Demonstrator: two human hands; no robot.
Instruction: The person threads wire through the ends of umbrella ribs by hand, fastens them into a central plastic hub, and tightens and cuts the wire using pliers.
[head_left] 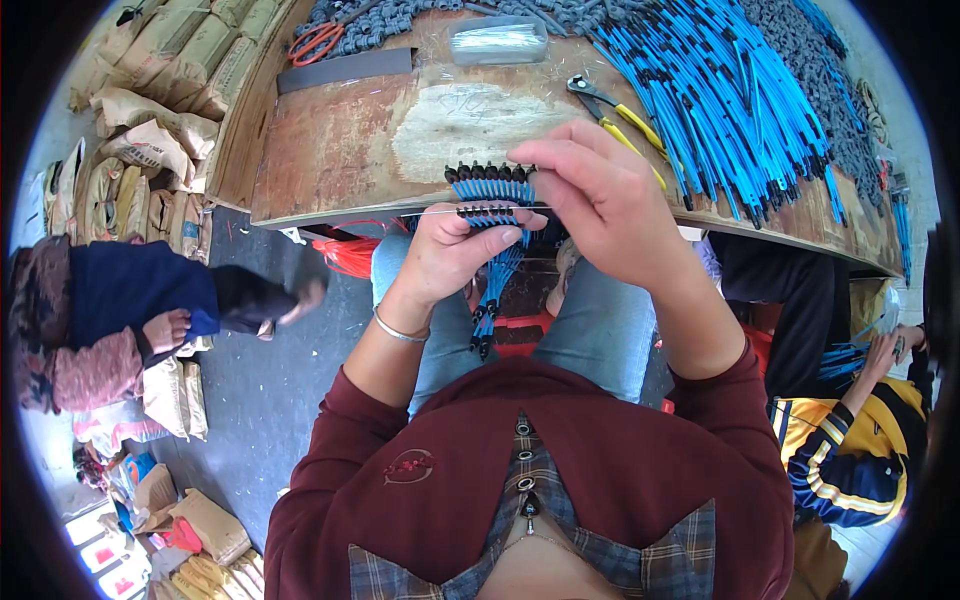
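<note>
My left hand point(452, 250) grips a bundle of blue tubes with black tips point(492, 188), fanned out in a row at the top and hanging down between my knees. A thin wire point(435, 211) runs across the row of tips. My right hand point(598, 195) is pinched at the right end of that row, fingers closed on the wire or the last tube. Both hands are held just in front of the edge of a worn wooden table point(350, 140).
On the table lie a big heap of blue tubes with black ends point(720, 90), yellow-handled pliers point(612, 105), orange-handled scissors point(315, 42), a clear plastic box point(497, 40) and grey cords point(800, 60). Another person sits at the left point(110, 310), one at the right point(850, 450). Sacks point(170, 60) are stacked beyond.
</note>
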